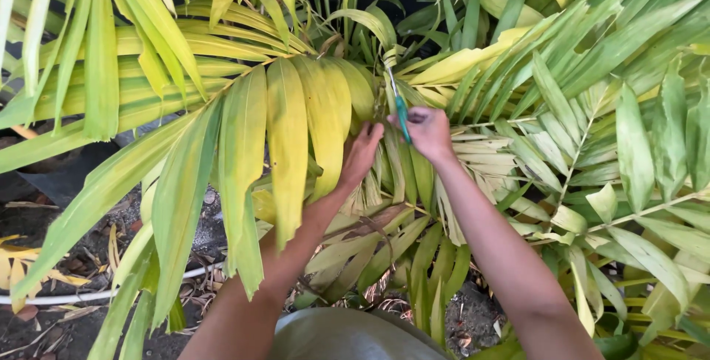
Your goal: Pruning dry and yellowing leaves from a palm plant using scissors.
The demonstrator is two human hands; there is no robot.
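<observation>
My right hand point(429, 132) is closed around a cutting tool with teal handles point(401, 117), its metal blades point(390, 79) pointing up into the base of the palm fronds. My left hand point(362, 154) reaches in just left of it, fingers curled among the leaf bases beneath a broad yellow-green frond point(296, 131). Whether the left hand grips a stem is hidden by the leaves. Both forearms stretch forward from the bottom of the view.
Dense palm fronds point(606, 109) fill the right and top. Pale dried leaflets point(481, 160) lie under my right wrist. Dark soil with dry leaf litter point(89, 264) shows at lower left, crossed by a thin white hose point(74, 296).
</observation>
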